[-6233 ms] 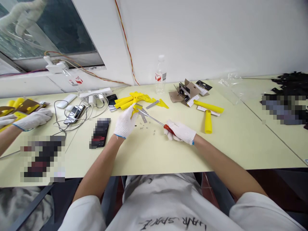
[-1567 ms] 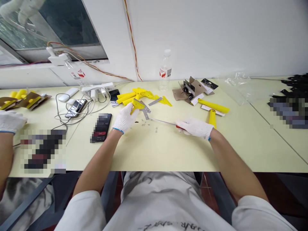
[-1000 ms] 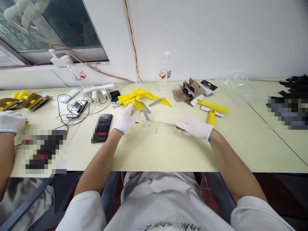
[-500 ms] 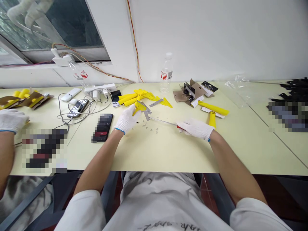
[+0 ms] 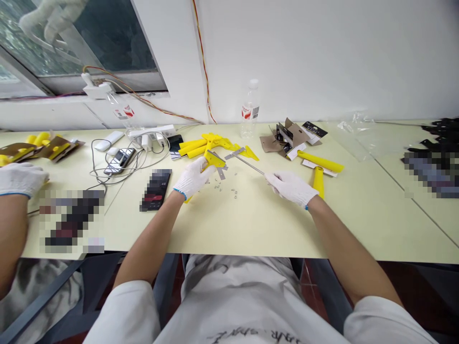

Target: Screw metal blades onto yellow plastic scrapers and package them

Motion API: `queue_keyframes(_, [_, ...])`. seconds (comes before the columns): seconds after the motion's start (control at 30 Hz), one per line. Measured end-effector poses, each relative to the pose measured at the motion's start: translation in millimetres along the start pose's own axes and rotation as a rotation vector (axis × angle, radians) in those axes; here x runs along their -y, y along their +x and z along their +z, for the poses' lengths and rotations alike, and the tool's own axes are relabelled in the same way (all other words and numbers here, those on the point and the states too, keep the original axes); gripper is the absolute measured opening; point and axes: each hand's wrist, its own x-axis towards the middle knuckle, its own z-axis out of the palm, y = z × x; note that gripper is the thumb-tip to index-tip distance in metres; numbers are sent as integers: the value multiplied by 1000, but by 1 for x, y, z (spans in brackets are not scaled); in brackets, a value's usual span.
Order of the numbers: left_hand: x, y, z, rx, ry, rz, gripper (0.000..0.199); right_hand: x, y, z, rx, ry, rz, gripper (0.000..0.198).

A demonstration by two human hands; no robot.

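While your gloved left hand (image 5: 193,177) grips a yellow scraper (image 5: 215,160) just left of the frame's centre, your right hand (image 5: 291,187), right of centre, is closed around a screwdriver (image 5: 252,166); its tip overlaps a grey blade (image 5: 235,153), contact unclear. Small metal pieces (image 5: 217,187) lie scattered mid-frame.

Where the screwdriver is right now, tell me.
In the head view, the screwdriver is just right of centre, held in the right hand, its tip at a flat grey strip; contact is unclear.

Left fingers (image 5: 203,170) grip yellow tool (image 5: 214,160); right fingers (image 5: 274,179) grip screwdriver (image 5: 252,166).
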Motion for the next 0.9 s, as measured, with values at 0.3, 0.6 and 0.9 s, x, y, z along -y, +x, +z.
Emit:
queue_keyframes(0.3, [-4, -2, 0, 89, -173, -58, 38, 1, 7, 1, -83, -191, 39, 48])
queue_keyframes(0.6, [-7, -5, -3, 127, -257, -81, 32, -4, 10, 3, -39, -218, 11, 50])
queue_keyframes(0.9, [-11, -8, -1, 105, -356, -95, 32, -5, 6, 5, -63, -124, 113, 42])
